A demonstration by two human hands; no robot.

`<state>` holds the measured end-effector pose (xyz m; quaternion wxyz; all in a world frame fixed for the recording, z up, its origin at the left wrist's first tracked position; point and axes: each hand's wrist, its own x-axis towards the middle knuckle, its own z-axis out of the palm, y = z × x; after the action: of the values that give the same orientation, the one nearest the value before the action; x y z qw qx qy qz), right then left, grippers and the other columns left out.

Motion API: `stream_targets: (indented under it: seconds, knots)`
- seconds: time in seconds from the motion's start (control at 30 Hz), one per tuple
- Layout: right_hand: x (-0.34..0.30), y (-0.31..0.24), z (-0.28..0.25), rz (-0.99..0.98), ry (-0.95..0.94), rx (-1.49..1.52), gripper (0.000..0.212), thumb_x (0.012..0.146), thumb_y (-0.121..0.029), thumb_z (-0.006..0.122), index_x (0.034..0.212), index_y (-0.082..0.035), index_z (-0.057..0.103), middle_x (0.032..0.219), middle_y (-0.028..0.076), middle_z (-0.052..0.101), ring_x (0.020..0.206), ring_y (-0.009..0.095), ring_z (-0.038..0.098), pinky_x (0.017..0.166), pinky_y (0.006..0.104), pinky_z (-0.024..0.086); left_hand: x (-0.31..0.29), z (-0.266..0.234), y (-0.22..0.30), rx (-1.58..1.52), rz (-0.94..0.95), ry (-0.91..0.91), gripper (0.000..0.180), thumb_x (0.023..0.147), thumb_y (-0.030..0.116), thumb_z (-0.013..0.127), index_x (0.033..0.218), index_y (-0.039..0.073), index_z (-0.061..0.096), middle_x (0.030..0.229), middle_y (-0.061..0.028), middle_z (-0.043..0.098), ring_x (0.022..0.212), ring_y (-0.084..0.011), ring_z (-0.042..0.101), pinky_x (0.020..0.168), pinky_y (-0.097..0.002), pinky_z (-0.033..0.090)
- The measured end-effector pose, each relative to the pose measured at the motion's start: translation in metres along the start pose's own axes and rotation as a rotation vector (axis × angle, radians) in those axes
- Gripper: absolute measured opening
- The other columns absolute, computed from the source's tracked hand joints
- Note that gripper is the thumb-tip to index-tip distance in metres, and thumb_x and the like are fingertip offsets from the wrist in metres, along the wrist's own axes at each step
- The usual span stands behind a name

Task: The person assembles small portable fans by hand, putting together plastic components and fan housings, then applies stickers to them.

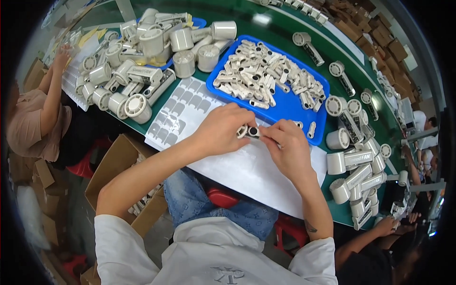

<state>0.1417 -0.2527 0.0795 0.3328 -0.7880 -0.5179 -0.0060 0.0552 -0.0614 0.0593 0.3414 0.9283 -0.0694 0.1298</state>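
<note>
A small white handle part point(249, 131) with a dark round end is pinched between the closed fingers of the left hand point(219, 130) and right hand point(288, 148), above a white sheet point(247, 173) on the green bench point(266, 26), just before the blue tray point(285, 107) of like parts.

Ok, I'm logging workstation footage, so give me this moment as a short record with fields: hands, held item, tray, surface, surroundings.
left hand: left hand pinches one end of the small white part
right hand: right hand grips the other end
held item: small white part with a dark round opening, held over the white sheet
tray: blue tray heaped with similar small white parts
surface: green table
surroundings: piles of white handheld fans to the left and right; sticker sheet by the left hand; cardboard box below the table edge
</note>
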Motion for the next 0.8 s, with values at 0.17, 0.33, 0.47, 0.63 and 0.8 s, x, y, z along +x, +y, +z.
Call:
stream_targets:
  seconds: [0.17, 0.33, 0.47, 0.63, 0.8]
  knots:
    - [0.005, -0.008, 0.002, -0.033, 0.013, -0.237, 0.007, 0.079, -0.007, 0.072, 0.085, -0.004, 0.074, 0.076, 0.009, 0.063, 0.073, 0.027, 0.058, 0.065, 0.039, 0.046, 0.0, 0.0, -0.002, 0.024, 0.069, 0.017, 0.03, 0.067, 0.013, 0.08, 0.094, 0.007, 0.067, 0.095, -0.0068, 0.067, 0.094, -0.0279, 0.061, 0.081, -0.0379, 0.05]
    - [-0.004, 0.017, -0.01, 0.061, -0.12, 0.173, 0.031, 0.076, -0.012, 0.078, 0.104, -0.005, 0.07, 0.103, 0.008, 0.064, 0.098, 0.024, 0.061, 0.082, 0.0332, 0.049, -0.02, 0.02, 0.008, 0.284, 0.252, 0.231, 0.033, 0.065, 0.01, 0.081, 0.094, 0.011, 0.066, 0.106, -0.0023, 0.066, 0.105, -0.0258, 0.058, 0.087, -0.0387, 0.047]
    - [-0.025, 0.019, -0.002, 0.119, -0.268, 0.315, 0.052, 0.077, -0.022, 0.078, 0.121, -0.003, 0.059, 0.117, 0.012, 0.059, 0.111, 0.03, 0.056, 0.094, 0.0368, 0.045, -0.03, 0.01, 0.036, 0.229, 0.136, 0.128, 0.033, 0.064, 0.011, 0.081, 0.089, 0.012, 0.059, 0.105, -0.0022, 0.064, 0.105, -0.0263, 0.056, 0.087, -0.0418, 0.043]
    - [-0.037, 0.015, 0.008, -0.09, -0.233, 0.047, 0.052, 0.08, -0.018, 0.073, 0.125, -0.003, 0.053, 0.119, 0.015, 0.058, 0.106, 0.035, 0.054, 0.093, 0.0414, 0.044, -0.023, 0.018, 0.041, 0.241, -0.037, -0.055, 0.038, 0.066, 0.017, 0.081, 0.094, 0.013, 0.055, 0.098, -0.0018, 0.063, 0.097, -0.0264, 0.058, 0.08, -0.0407, 0.042]
    - [-0.039, 0.022, 0.02, -0.098, -0.147, 0.07, 0.05, 0.079, -0.017, 0.074, 0.123, -0.002, 0.056, 0.117, 0.014, 0.06, 0.105, 0.033, 0.055, 0.092, 0.0398, 0.044, -0.021, 0.022, 0.03, 0.248, -0.016, -0.056, 0.039, 0.068, 0.021, 0.08, 0.097, 0.015, 0.055, 0.086, -0.0001, 0.064, 0.087, -0.0256, 0.061, 0.073, -0.0405, 0.041]
